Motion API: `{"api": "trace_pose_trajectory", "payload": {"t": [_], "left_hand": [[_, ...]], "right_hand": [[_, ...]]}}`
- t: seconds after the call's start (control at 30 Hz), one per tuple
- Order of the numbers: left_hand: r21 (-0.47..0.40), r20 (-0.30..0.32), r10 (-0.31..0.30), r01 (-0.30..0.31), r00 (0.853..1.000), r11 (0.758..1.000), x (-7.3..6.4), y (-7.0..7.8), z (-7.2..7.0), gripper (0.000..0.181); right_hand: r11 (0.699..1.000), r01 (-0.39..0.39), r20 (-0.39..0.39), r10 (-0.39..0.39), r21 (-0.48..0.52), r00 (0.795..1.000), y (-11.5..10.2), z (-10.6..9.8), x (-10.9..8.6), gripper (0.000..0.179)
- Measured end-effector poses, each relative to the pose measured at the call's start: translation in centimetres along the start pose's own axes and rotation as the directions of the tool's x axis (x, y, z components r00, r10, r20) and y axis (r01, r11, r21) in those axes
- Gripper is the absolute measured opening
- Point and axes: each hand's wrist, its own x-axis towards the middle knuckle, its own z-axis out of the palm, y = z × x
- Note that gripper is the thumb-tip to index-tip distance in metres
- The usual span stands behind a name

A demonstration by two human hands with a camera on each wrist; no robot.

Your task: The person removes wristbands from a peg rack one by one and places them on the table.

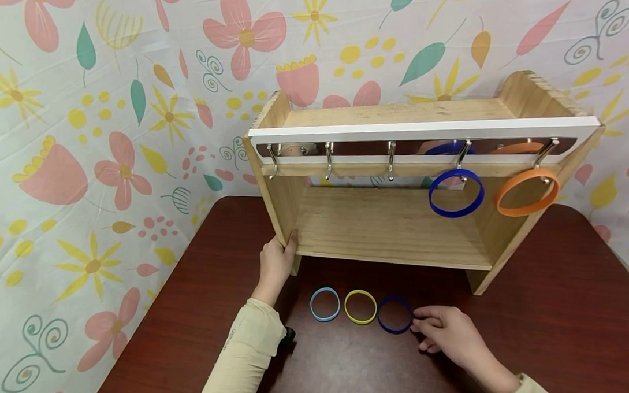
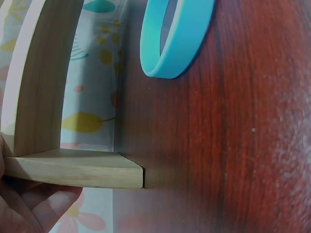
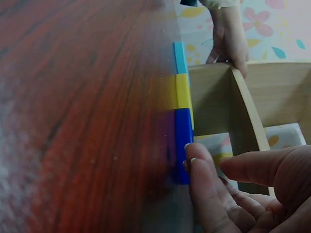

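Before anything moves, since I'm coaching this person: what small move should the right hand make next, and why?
Probably have the right hand pinch the dark blue, rubbery-looking ring lying on the glossy red-brown table: the fingertips are at the ring's edge, the thumb stands clear of it, and the left hand grips the pale wooden rack.
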Motion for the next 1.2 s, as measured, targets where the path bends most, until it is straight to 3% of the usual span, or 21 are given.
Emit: {"api": "trace_pose_trajectory", "payload": {"t": [0.4,0.57,0.87,1.03,1.2], "left_hand": [[-0.013,-0.004,-0.002,0.002,1.000,1.000,-0.1,0.1,0.0,0.030],[-0.005,0.000,-0.010,0.010,1.000,1.000,-0.1,0.2,0.0,0.031],[-0.004,-0.015,0.014,-0.014,1.000,1.000,0.0,0.0,0.0,0.031],[0.001,-0.016,0.011,-0.011,1.000,1.000,0.0,-0.1,0.0,0.032],[0.005,-0.011,0.005,-0.005,1.000,1.000,0.0,-0.2,0.1,0.032]], "right_hand": [[0.994,0.028,-0.082,-0.037,-0.107,0.996,-1.3,-1.0,-0.3,0.024],[0.981,0.091,-0.140,-0.115,-0.169,0.983,-2.0,-1.6,-0.7,0.023],[0.935,0.225,-0.227,-0.290,-0.275,0.930,-3.8,-3.4,-1.4,0.020],[0.906,0.294,-0.263,-0.377,-0.305,0.888,-5.1,-4.5,-1.7,0.025],[0.889,0.320,-0.301,-0.420,-0.329,0.856,-6.2,-5.5,-1.8,0.026]]}}
